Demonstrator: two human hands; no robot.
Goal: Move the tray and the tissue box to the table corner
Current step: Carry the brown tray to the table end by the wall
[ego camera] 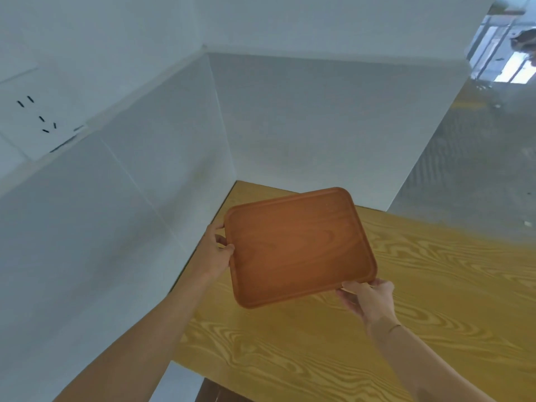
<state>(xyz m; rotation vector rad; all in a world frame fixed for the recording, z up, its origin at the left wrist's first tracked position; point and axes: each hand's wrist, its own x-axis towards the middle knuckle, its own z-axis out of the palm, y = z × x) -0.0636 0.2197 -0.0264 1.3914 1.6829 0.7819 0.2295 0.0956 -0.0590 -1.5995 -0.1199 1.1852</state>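
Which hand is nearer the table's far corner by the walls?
Left. The left hand grips the tray edge on the wall side, nearer the corner; the right hand holds its near right corner.

I see the wooden tray [300, 248] held by both hands over the yellow grained tabletop [435, 300], near its far corner where two white walls meet. My left grip [216, 250] clasps the tray's left edge; my right grip [369, 297] pinches its near right corner. The tray is tilted and empty.
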